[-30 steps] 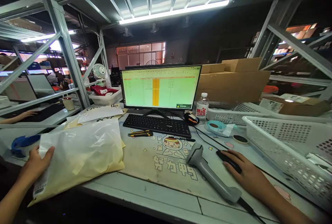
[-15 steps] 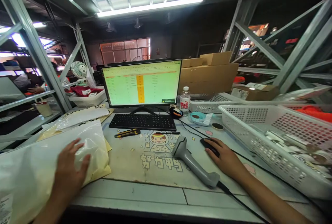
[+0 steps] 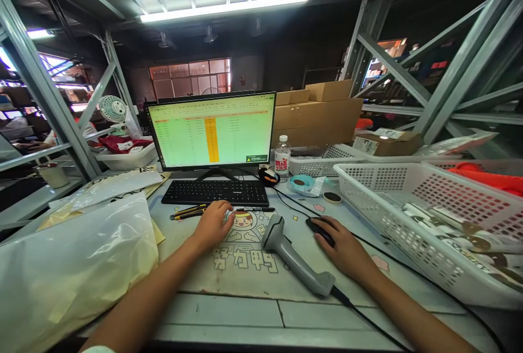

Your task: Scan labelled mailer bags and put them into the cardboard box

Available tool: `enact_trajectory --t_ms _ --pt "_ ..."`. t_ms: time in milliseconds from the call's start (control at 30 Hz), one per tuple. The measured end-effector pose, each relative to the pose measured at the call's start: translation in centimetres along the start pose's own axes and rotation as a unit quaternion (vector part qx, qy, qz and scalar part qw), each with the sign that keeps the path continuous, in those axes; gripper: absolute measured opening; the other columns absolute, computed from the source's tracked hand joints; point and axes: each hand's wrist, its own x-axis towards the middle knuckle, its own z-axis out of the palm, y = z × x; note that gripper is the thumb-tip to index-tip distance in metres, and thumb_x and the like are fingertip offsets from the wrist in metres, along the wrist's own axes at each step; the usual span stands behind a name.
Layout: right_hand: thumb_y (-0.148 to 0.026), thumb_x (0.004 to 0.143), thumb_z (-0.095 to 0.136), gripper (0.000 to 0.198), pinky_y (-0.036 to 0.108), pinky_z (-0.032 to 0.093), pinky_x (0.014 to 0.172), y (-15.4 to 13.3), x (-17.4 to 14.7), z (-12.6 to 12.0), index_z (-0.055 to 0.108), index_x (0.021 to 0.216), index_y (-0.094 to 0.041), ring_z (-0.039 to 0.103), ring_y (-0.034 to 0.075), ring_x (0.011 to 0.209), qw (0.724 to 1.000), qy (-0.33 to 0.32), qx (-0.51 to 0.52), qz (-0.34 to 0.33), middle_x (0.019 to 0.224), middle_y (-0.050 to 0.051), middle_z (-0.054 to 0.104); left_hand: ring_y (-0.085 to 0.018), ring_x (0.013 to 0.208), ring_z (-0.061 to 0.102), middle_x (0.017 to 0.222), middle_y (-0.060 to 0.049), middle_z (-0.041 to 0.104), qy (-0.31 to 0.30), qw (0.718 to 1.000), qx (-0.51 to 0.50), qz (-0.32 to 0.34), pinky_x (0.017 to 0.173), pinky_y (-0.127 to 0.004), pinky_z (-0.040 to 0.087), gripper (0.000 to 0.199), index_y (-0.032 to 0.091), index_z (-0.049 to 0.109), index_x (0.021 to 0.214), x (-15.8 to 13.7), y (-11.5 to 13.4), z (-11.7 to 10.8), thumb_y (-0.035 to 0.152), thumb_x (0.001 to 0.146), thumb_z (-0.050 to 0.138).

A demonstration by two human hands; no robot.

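Note:
My right hand (image 3: 341,247) rests over a black computer mouse (image 3: 321,231), its fingers draped on it. My left hand (image 3: 213,225) is just in front of the black keyboard (image 3: 216,193), thumb apart from the fingers and nothing visible in it. Beside its fingertips lies a black pen (image 3: 257,210), and a yellow-and-black box cutter (image 3: 183,213) is partly hidden behind the hand. Between my hands a grey barcode scanner (image 3: 297,260) lies on the printed desk mat (image 3: 245,282). Beyond the keyboard the monitor (image 3: 180,135) shows a green spreadsheet with one orange column.
Pale plastic mailer bags (image 3: 81,266) lie at the left. A white perforated basket (image 3: 392,227) with wrapped goods stands right. A water bottle (image 3: 282,159), a blue tape roll (image 3: 301,183) and a cardboard box (image 3: 314,121) are behind. Black cables cross the right side.
My left hand has moved right, off the mailer bag to the front of the keyboard. My right hand stays on the mouse. The whole view has shifted slightly.

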Motion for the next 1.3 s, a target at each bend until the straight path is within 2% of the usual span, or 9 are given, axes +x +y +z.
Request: enact_trajectory --t_ms 133,267,467,600,733,867,1000,1167,1300 --pt "-0.056 0.099 0.042 0.059 0.054 0.052 0.115 0.0 0.0 -0.1 0.073 0.135 -0.020 0.063 0.034 0.131 1.000 -0.002 -0.004 -0.004 0.146 0.015 0.062 -0.032 0.116 0.061 0.120 -0.015 0.069 -0.030 0.998 0.035 -0.037 0.104 -0.046 0.050 0.012 0.013 0.068 0.110 3.0 -0.3 2.7 0.018 0.102 0.061" --pt "-0.062 0.099 0.040 0.062 0.052 0.060 0.105 0.8 0.0 0.1 0.073 0.135 -0.024 0.068 0.034 0.124 1.000 0.006 -0.027 -0.009 0.143 0.013 0.065 -0.031 0.116 0.062 0.123 -0.013 0.070 -0.051 0.994 0.073 -0.062 0.102 -0.044 0.052 0.016 0.012 0.070 0.115 6.2 0.2 5.1 0.020 0.102 0.067" --pt "-0.070 0.096 0.041 0.063 0.053 0.065 0.094 2.3 0.3 0.7 0.075 0.131 -0.029 0.071 0.034 0.119 0.998 0.023 -0.049 -0.022 0.141 0.008 0.067 -0.029 0.119 0.061 0.125 -0.009 0.069 -0.036 0.991 0.111 -0.067 0.101 -0.041 0.053 0.022 0.015 0.070 0.122 10.4 1.2 7.8 0.030 0.106 0.064" --pt "-0.068 0.098 0.041 0.060 0.051 0.066 0.092 1.8 -0.1 0.4 0.074 0.131 -0.030 0.072 0.033 0.116 0.998 0.031 -0.057 -0.024 0.140 0.008 0.067 -0.028 0.122 0.060 0.128 -0.008 0.069 -0.032 0.991 0.121 -0.042 0.103 -0.041 0.051 0.017 0.017 0.070 0.118 10.2 1.2 8.7 0.027 0.106 0.064" --pt "-0.062 0.101 0.042 0.057 0.050 0.062 0.103 0.6 -0.4 0.0 0.073 0.134 -0.028 0.069 0.032 0.123 0.998 0.024 -0.054 -0.016 0.143 0.010 0.065 -0.026 0.123 0.058 0.127 -0.007 0.069 -0.022 0.992 0.122 -0.024 0.105 -0.039 0.047 0.012 0.018 0.071 0.111 9.1 0.7 8.8 0.023 0.107 0.061" --pt "-0.059 0.101 0.044 0.055 0.055 0.058 0.109 0.0 -0.7 -0.1 0.072 0.135 -0.026 0.065 0.033 0.130 0.999 0.018 -0.044 -0.006 0.146 0.010 0.063 -0.028 0.118 0.058 0.121 -0.009 0.070 0.002 0.988 0.134 -0.080 0.103 -0.042 0.047 0.013 0.016 0.070 0.110 8.8 -0.1 8.4 0.019 0.106 0.058" --pt "-0.057 0.101 0.047 0.053 0.056 0.056 0.112 -0.5 -1.0 -0.3 0.071 0.137 -0.025 0.064 0.034 0.132 0.999 0.020 -0.041 0.004 0.148 0.012 0.061 -0.036 0.125 0.054 0.130 -0.017 0.066 0.021 0.976 0.157 -0.149 0.107 -0.050 0.044 0.024 0.009 0.067 0.124 8.7 -1.1 8.0 0.024 0.108 0.056" --pt "-0.054 0.102 0.047 0.050 0.055 0.055 0.113 -1.0 -1.0 -0.5 0.070 0.137 -0.026 0.062 0.034 0.134 0.999 0.017 -0.041 -0.003 0.147 0.011 0.061 -0.028 0.144 0.044 0.154 -0.009 0.056 -0.054 0.987 0.141 -0.050 0.121 -0.042 0.037 0.045 0.019 0.062 0.142 8.3 -0.4 8.7 0.045 0.107 0.066" --pt "-0.054 0.103 0.046 0.051 0.054 0.058 0.109 -1.0 -1.0 -0.5 0.070 0.137 -0.025 0.063 0.034 0.132 0.999 0.016 -0.050 -0.007 0.147 0.012 0.061 -0.031 0.154 0.035 0.165 -0.008 0.046 -0.087 0.986 0.140 -0.024 0.127 -0.049 0.031 0.061 0.021 0.054 0.154 8.4 0.2 9.7 0.058 0.106 0.063"
